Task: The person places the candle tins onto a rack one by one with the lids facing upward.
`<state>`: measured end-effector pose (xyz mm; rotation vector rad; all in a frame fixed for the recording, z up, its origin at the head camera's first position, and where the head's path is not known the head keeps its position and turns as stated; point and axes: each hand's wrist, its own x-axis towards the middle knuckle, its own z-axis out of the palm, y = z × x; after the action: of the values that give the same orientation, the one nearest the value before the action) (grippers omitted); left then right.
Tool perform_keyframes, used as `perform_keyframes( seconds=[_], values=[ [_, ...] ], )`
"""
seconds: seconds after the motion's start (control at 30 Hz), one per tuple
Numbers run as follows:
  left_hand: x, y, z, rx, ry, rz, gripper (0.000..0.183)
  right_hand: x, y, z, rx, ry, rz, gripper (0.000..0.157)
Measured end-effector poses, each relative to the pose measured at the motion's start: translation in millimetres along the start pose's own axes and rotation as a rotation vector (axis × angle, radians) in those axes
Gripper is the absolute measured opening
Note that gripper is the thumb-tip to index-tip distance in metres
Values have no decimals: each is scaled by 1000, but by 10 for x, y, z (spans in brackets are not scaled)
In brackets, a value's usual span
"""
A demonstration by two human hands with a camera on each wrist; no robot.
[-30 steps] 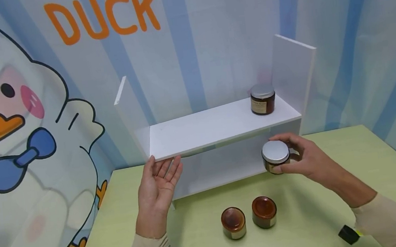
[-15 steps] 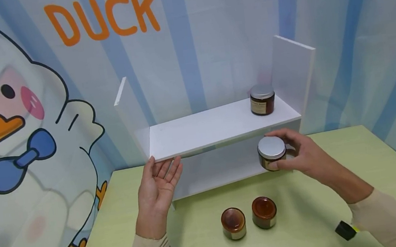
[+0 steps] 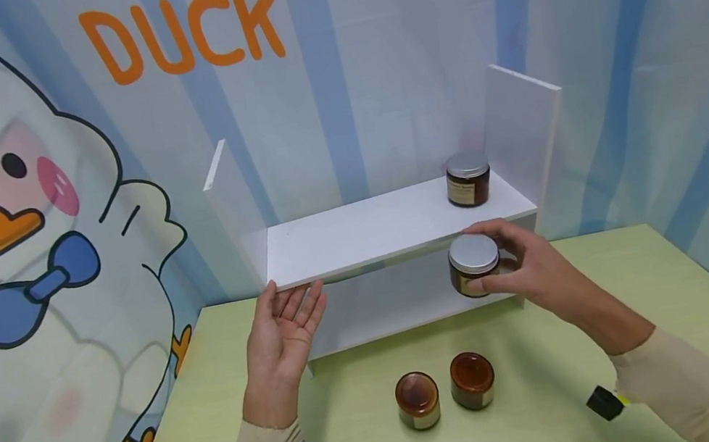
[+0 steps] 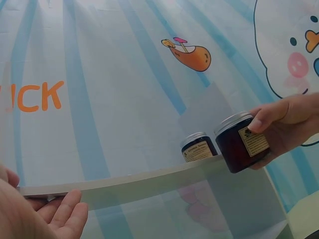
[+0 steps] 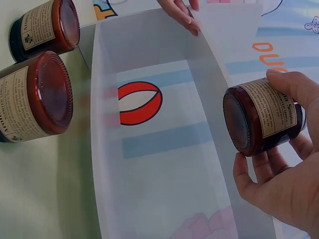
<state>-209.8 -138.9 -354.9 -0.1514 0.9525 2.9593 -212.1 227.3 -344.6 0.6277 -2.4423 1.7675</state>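
In the head view my right hand (image 3: 523, 260) grips an amber glass jar (image 3: 474, 266) with a silver lid, held upright in front of the white shelf (image 3: 343, 237). The right wrist view shows the jar's label and base, with thumb and fingers around its side. My left hand (image 3: 283, 346) is palm up, fingers extended, its fingertips at the front left edge of the upper board. On that board, toward the right, stands another silver-lidded jar (image 3: 468, 179). Two more amber jars, a left one (image 3: 417, 400) and a right one (image 3: 473, 380), stand base up on the table.
The shelf has a left side panel (image 3: 235, 213), a taller-looking right panel (image 3: 525, 136) and a lower board (image 3: 390, 304). It stands on a pale green table (image 3: 598, 281). Behind hangs a striped blue cloth (image 3: 389, 64) with duck drawings.
My right hand has raised the jar slightly and carried it to the left, nearer the upper board's front edge. The left hand stays in the same place.
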Motion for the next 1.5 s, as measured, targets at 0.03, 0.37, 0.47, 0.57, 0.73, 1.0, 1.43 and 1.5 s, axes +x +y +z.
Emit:
perform_keyframes(
  seconds=[0.03, 0.37, 0.47, 0.57, 0.73, 1.0, 1.43, 1.5],
  values=[
    [0, -2, 0, 2, 4, 0, 44, 11, -15, 5, -3, 1, 3, 65],
    [-1, -3, -2, 15, -3, 4, 45, 117, -130, 45, -24, -3, 39, 65],
    [1, 0, 0, 15, -2, 1, 45, 145, -160, 61, -25, 1, 48, 66],
    [4, 8, 7, 9, -6, 1, 45, 180, -196, 76, -22, 5, 49, 67],
    [15, 19, 28, 13, 3, 6, 45, 248, -271, 98, -27, 20, 47, 67],
    [-1, 14, 6, 1, 7, -4, 45, 309, -326, 146, -48, 30, 52, 67],
    [4, 1, -7, 16, -5, 7, 44, 412, -418, 144, -49, 0, 62, 67],
    [4, 1, -6, 18, -5, 10, 44, 422, -436, 144, -50, -2, 62, 66]
  ],
)
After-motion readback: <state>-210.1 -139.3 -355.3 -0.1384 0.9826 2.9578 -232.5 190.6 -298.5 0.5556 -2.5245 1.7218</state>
